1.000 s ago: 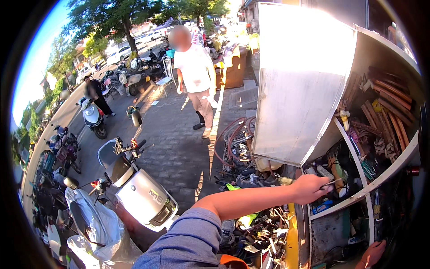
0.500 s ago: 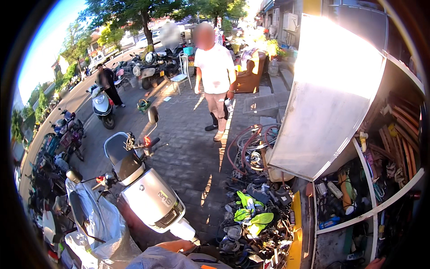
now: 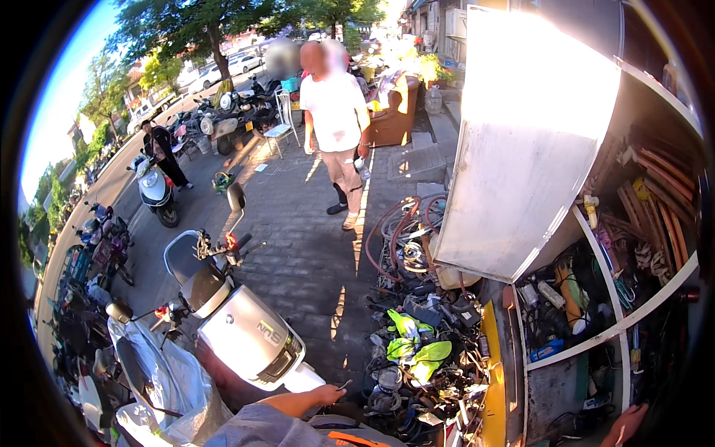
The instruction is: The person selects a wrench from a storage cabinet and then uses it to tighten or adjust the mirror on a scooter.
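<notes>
At the bottom centre, my left hand (image 3: 328,395) is closed on a small, thin metal object (image 3: 345,384) that sticks out past the fingers; its kind is too small to make out. Just left of that hand stands a silver-beige scooter (image 3: 253,335). A heap of used tools, cables and metal parts (image 3: 424,380) lies to its right, with a bright yellow-green cloth (image 3: 417,350) on top. Far to the lower right, my right hand (image 3: 627,425) is beside the white-framed shelf (image 3: 624,372); its fingers are in shadow and their grip is unclear.
A large white panel (image 3: 521,171) slants out in front of the shelf. Coiled hoses (image 3: 402,238) lie by it. On the paving ahead stands a person in a white shirt (image 3: 335,112) holding a bottle. Another person (image 3: 165,153) is beside a white scooter (image 3: 156,190).
My left hand has moved up and right, bringing the metal object into clearer view. More of my right hand shows beside the shelf. The whole view has shifted slightly.
</notes>
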{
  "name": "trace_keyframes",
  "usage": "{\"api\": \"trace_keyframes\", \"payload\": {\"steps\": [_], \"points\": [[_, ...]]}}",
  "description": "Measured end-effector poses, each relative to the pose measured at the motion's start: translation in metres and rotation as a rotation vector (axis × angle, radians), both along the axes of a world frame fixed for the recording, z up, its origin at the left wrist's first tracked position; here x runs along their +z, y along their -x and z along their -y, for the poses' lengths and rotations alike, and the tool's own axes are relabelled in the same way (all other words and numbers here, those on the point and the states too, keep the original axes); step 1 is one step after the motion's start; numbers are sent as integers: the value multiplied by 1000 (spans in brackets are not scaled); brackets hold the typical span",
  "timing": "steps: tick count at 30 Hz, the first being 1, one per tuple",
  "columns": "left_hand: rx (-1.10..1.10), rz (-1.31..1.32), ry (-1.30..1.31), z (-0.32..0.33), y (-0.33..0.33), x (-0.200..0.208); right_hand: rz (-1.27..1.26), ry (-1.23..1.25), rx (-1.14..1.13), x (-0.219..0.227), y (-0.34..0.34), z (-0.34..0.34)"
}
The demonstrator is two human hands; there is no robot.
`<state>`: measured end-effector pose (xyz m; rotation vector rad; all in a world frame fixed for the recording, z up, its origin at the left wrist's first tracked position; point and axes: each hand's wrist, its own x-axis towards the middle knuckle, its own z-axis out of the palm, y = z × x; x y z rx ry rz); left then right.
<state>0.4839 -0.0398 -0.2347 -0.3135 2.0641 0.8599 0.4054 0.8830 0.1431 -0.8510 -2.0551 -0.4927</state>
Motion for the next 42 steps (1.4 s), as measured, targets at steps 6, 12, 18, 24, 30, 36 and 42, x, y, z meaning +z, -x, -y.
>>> {"api": "trace_keyframes", "payload": {"steps": [6, 12, 18, 24, 30, 36, 42], "points": [[-134, 46, 124, -15, 4, -1, -4, 105, 37, 8, 11, 43], [111, 106, -49, -25, 7, -9, -85, 23, 94, 10, 19, 42], [-92, -71, -3, -45, 27, -2, -122, -39, 147, 7, -2, 33], [-220, -436, 84, -50, 17, -4, -167, -82, 198, 12, 15, 47], [-463, -555, 212, -38, 12, -32, -134, -76, 168, 5, 4, 33], [-287, -153, 229, -88, 57, 7, -107, -78, 115, 14, 8, 41], [-364, -271, -48, -76, 88, -14, -88, -65, 59, 1, 14, 38]]}}
